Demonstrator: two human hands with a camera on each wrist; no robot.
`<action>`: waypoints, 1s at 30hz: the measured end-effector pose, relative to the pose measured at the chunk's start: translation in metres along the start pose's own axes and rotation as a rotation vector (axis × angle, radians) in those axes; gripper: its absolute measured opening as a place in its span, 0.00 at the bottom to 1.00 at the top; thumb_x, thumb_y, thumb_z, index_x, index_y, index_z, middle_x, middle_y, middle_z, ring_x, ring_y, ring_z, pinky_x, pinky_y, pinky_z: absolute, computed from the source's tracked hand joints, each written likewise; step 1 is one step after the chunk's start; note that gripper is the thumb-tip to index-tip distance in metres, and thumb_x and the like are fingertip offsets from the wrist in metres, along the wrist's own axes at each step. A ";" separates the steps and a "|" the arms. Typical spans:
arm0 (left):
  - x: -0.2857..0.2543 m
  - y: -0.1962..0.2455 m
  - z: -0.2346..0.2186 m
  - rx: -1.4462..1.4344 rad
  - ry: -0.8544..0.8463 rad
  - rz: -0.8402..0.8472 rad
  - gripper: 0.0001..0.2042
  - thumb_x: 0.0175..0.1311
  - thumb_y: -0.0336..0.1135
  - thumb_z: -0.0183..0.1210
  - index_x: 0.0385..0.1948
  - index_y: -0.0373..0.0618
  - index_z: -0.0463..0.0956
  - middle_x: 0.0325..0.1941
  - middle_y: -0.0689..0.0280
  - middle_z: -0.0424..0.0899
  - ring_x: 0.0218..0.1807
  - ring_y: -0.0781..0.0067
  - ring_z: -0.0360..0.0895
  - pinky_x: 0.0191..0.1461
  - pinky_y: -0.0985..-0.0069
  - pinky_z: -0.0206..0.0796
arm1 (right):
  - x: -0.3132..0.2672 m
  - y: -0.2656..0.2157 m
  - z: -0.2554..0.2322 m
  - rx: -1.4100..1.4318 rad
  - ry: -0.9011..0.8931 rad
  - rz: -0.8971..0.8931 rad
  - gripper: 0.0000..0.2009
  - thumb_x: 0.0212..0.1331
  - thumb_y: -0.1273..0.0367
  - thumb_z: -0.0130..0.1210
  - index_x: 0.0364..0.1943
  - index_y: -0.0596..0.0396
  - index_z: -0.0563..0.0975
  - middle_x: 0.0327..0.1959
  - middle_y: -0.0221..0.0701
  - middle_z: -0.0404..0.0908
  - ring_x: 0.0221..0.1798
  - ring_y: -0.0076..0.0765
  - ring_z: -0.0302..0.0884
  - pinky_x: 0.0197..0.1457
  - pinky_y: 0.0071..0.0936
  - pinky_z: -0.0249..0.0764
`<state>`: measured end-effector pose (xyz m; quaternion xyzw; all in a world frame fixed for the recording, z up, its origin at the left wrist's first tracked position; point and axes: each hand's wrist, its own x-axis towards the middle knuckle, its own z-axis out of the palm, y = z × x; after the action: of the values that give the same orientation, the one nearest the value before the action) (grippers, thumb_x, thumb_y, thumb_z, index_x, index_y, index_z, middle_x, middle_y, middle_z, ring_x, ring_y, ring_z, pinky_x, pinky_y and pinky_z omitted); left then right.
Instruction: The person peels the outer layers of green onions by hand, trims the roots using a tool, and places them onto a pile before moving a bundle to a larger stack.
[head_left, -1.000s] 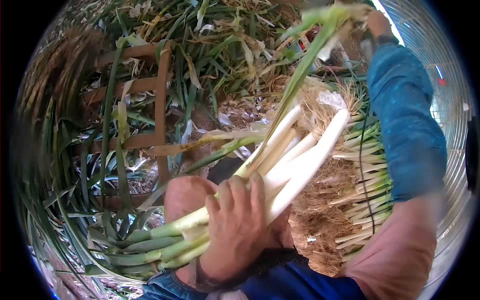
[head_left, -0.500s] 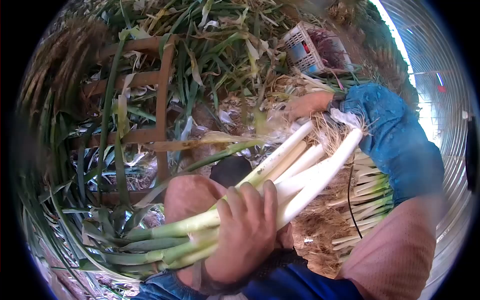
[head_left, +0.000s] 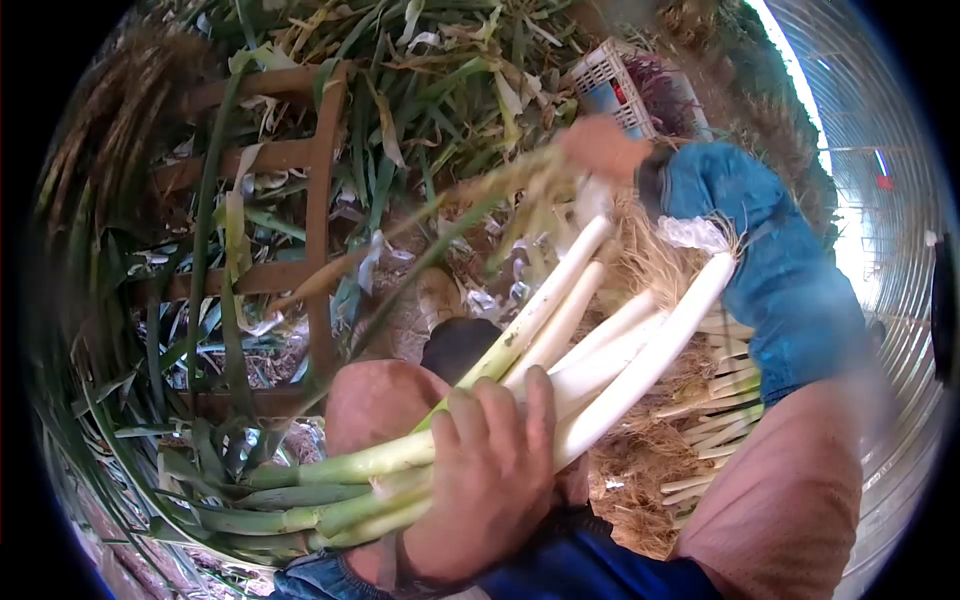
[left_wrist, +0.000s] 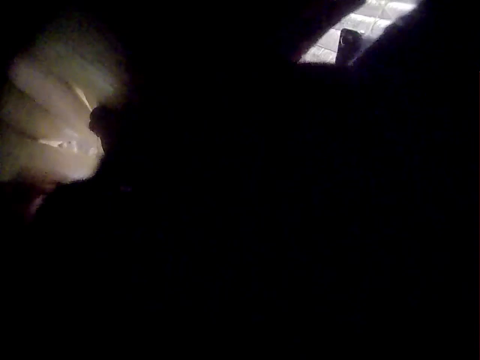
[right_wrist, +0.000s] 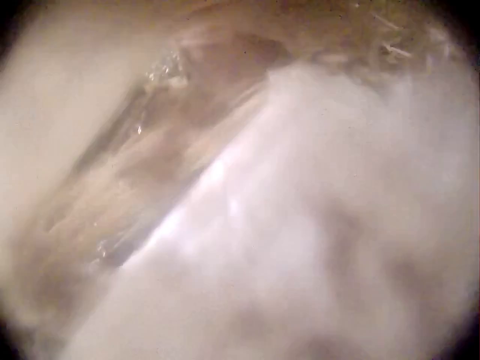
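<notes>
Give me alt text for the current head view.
A left hand grips long white and green leek-like stalks; a blurred right hand is near their stringy tan roots, beside yellowish leaves. Beyond is a white plastic crate.

Head cam looks forward-down over the leek bundle (head_left: 640, 370), wide. Left wrist cam: bundle's near side, mostly black. Right wrist cam: beyond its root ends, very close, blurred. Overlap unclear.
</notes>
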<state>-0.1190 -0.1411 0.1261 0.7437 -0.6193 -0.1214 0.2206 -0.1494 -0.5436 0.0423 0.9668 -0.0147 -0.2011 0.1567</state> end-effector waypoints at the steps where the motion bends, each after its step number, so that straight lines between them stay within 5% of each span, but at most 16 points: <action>1: -0.002 0.001 -0.001 -0.044 -0.029 -0.011 0.29 0.43 0.36 0.54 0.51 0.32 0.64 0.38 0.48 0.68 0.37 0.51 0.68 0.41 0.60 0.62 | 0.002 0.031 -0.032 0.008 -0.090 0.207 0.09 0.42 0.64 0.54 0.28 0.52 0.78 0.21 0.36 0.78 0.26 0.44 0.77 0.27 0.40 0.72; 4: -0.002 -0.001 -0.003 -0.130 -0.086 -0.043 0.34 0.37 0.35 0.59 0.53 0.33 0.61 0.40 0.49 0.67 0.38 0.51 0.66 0.42 0.60 0.60 | -0.010 0.142 -0.107 -0.035 0.251 0.711 0.16 0.47 0.57 0.56 0.35 0.53 0.77 0.23 0.38 0.77 0.30 0.42 0.77 0.38 0.39 0.73; 7: 0.002 0.005 -0.010 -0.159 -0.155 -0.062 0.37 0.34 0.34 0.61 0.54 0.33 0.58 0.43 0.48 0.65 0.41 0.50 0.65 0.44 0.58 0.59 | -0.039 0.177 -0.175 0.082 0.501 0.495 0.14 0.49 0.63 0.56 0.35 0.59 0.75 0.27 0.40 0.73 0.31 0.44 0.71 0.34 0.37 0.70; 9: 0.002 0.008 -0.011 -0.141 -0.133 -0.044 0.38 0.34 0.34 0.62 0.54 0.32 0.58 0.43 0.47 0.65 0.41 0.50 0.65 0.44 0.58 0.59 | -0.047 0.167 -0.180 -0.239 0.390 -0.178 0.15 0.48 0.62 0.58 0.38 0.53 0.78 0.39 0.39 0.74 0.43 0.46 0.69 0.44 0.38 0.71; 10: 0.001 0.009 -0.010 -0.132 -0.124 -0.036 0.38 0.34 0.34 0.62 0.54 0.32 0.58 0.43 0.47 0.65 0.41 0.49 0.65 0.44 0.57 0.59 | -0.050 0.161 -0.162 0.042 0.238 -0.079 0.13 0.45 0.60 0.58 0.36 0.46 0.81 0.47 0.37 0.71 0.51 0.47 0.64 0.48 0.48 0.68; 13: -0.006 0.014 -0.008 -0.113 -0.117 -0.027 0.38 0.34 0.34 0.62 0.54 0.32 0.58 0.43 0.46 0.65 0.41 0.48 0.65 0.44 0.57 0.59 | -0.064 0.083 -0.091 0.514 -0.534 0.539 0.31 0.51 0.43 0.52 0.42 0.60 0.75 0.32 0.38 0.79 0.30 0.35 0.75 0.31 0.35 0.71; 16: -0.009 0.018 -0.012 -0.139 -0.150 -0.032 0.38 0.35 0.35 0.63 0.54 0.32 0.58 0.43 0.45 0.65 0.42 0.47 0.66 0.44 0.57 0.59 | -0.116 0.011 -0.043 1.026 -0.379 -0.214 0.24 0.61 0.51 0.45 0.46 0.60 0.75 0.43 0.38 0.77 0.40 0.35 0.73 0.44 0.31 0.69; 18: -0.010 0.020 -0.012 -0.142 -0.161 -0.027 0.38 0.34 0.35 0.63 0.54 0.32 0.58 0.43 0.44 0.65 0.42 0.47 0.65 0.45 0.57 0.59 | -0.119 -0.028 -0.047 1.070 -0.486 -0.227 0.21 0.63 0.57 0.45 0.50 0.61 0.72 0.47 0.38 0.75 0.45 0.36 0.72 0.51 0.31 0.67; 19: -0.009 0.020 -0.011 -0.142 -0.164 -0.031 0.38 0.34 0.35 0.63 0.54 0.31 0.58 0.44 0.44 0.65 0.43 0.47 0.65 0.45 0.57 0.59 | -0.097 -0.051 -0.064 1.046 -0.786 0.066 0.21 0.63 0.58 0.45 0.52 0.61 0.70 0.49 0.39 0.74 0.47 0.37 0.72 0.54 0.32 0.65; 22: -0.008 0.019 -0.008 -0.080 -0.155 -0.005 0.36 0.36 0.35 0.62 0.53 0.31 0.59 0.43 0.44 0.65 0.42 0.46 0.67 0.44 0.56 0.60 | -0.097 -0.048 -0.032 1.540 -0.718 -0.178 0.25 0.58 0.57 0.53 0.52 0.64 0.71 0.49 0.41 0.74 0.50 0.42 0.72 0.55 0.36 0.65; 23: -0.008 0.019 -0.006 -0.058 -0.126 0.012 0.35 0.37 0.35 0.61 0.53 0.31 0.60 0.43 0.44 0.66 0.42 0.46 0.67 0.43 0.56 0.60 | -0.098 -0.045 -0.023 1.485 -0.545 -0.423 0.26 0.57 0.56 0.54 0.51 0.64 0.71 0.49 0.42 0.74 0.50 0.42 0.72 0.54 0.35 0.66; 25: -0.008 0.016 0.000 -0.011 -0.068 0.041 0.33 0.39 0.35 0.59 0.52 0.31 0.61 0.41 0.44 0.67 0.41 0.45 0.68 0.43 0.56 0.61 | -0.083 -0.056 -0.023 1.248 -0.513 -0.485 0.24 0.53 0.57 0.56 0.47 0.64 0.73 0.45 0.42 0.76 0.46 0.44 0.73 0.49 0.36 0.68; 27: -0.005 0.012 0.000 -0.003 -0.067 0.041 0.31 0.41 0.35 0.57 0.51 0.31 0.62 0.40 0.45 0.67 0.41 0.45 0.69 0.42 0.57 0.62 | -0.058 -0.091 -0.024 0.895 -0.777 -0.139 0.19 0.49 0.61 0.56 0.42 0.62 0.76 0.37 0.43 0.78 0.39 0.46 0.76 0.41 0.38 0.71; 29: -0.002 0.011 0.002 -0.021 -0.077 0.046 0.27 0.45 0.35 0.54 0.50 0.30 0.64 0.38 0.44 0.67 0.39 0.44 0.69 0.40 0.58 0.62 | -0.049 -0.093 -0.002 0.552 -0.762 0.040 0.15 0.46 0.64 0.56 0.36 0.60 0.78 0.32 0.43 0.80 0.35 0.46 0.78 0.36 0.39 0.72; 30: -0.001 0.010 0.003 -0.031 -0.080 0.057 0.25 0.48 0.35 0.51 0.49 0.30 0.65 0.37 0.44 0.67 0.38 0.43 0.68 0.38 0.59 0.63 | -0.045 -0.074 0.033 0.399 -0.617 0.054 0.14 0.45 0.64 0.56 0.33 0.59 0.78 0.30 0.42 0.80 0.34 0.46 0.78 0.35 0.39 0.72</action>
<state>-0.1285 -0.1423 0.1285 0.7167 -0.6467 -0.1542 0.2105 -0.2065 -0.4794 0.0082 0.8714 -0.1257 -0.4723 -0.0415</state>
